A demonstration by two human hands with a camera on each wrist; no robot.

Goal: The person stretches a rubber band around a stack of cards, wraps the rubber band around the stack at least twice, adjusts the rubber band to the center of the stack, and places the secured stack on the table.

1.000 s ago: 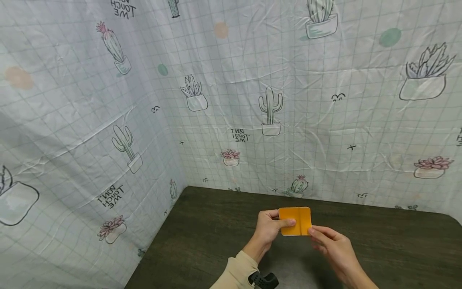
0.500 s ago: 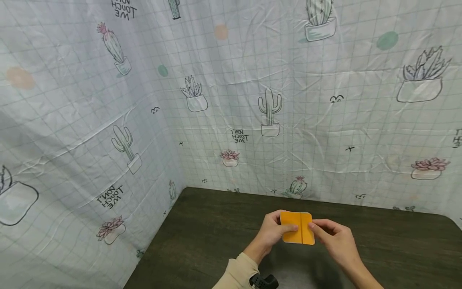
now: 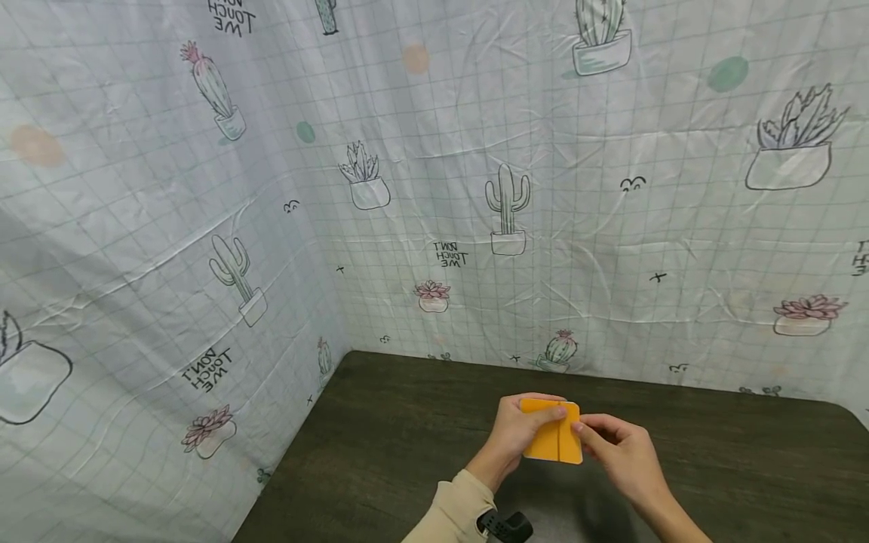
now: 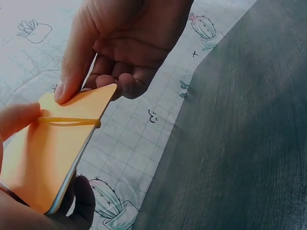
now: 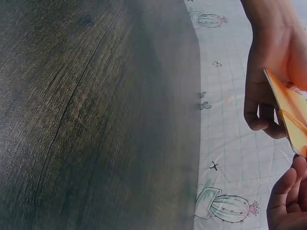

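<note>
A small orange notebook with rounded corners is held up above the dark table, in the middle of the two hands. An orange elastic band runs across its cover. My left hand grips it from the left, the thumb lying over the cover by the band and the fingers behind. At the opposite edge my right hand pinches the notebook between thumb and fingertips. The left wrist view shows the right thumb pressed on the cover's end. The notebook's back is mostly hidden.
A dark wood-grain table spreads beneath the hands. White sheeting printed with cacti hangs behind and at the left, meeting the table's edge. A black band sits on the left wrist, over a beige sleeve.
The notebook has come slightly lower and its tilt has changed. My right hand has shifted from the lower right corner up along the edge. My left thumb has slid higher on the cover.
</note>
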